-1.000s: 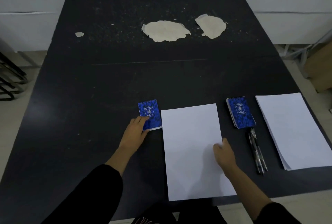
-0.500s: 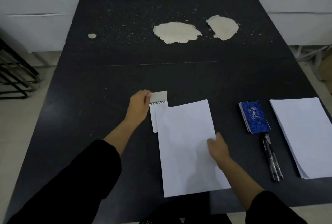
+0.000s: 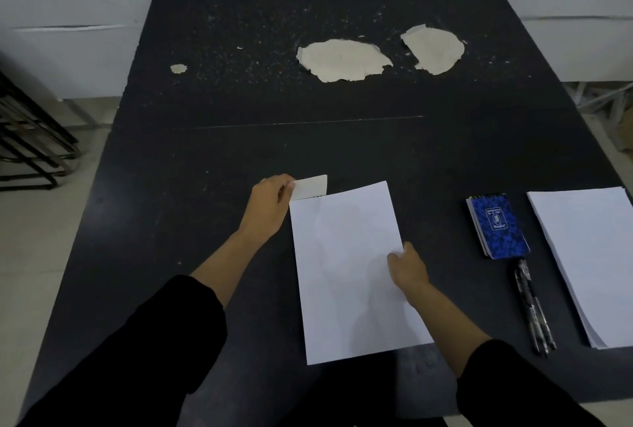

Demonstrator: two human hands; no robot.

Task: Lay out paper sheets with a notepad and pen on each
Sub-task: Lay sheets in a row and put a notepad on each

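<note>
Left grip (image 3: 270, 209) is pinching a notepad (image 3: 310, 186) tucked under the sheet's (image 3: 349, 269) far-left corner; right grip (image 3: 407, 267) is pinching that sheet's right edge.

A worn black table (image 3: 239, 138) shows three pale patches of peeled surface (image 3: 342, 60) near its far edge, with a dark metal rack (image 3: 30, 142) standing on the floor at left.

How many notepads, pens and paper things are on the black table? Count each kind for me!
Notepads: 2, one pale-backed in the left hand, one blue
Pens: 2, lying together
Single paper sheets: 1
Paper stacks: 1
Total: 6
</note>
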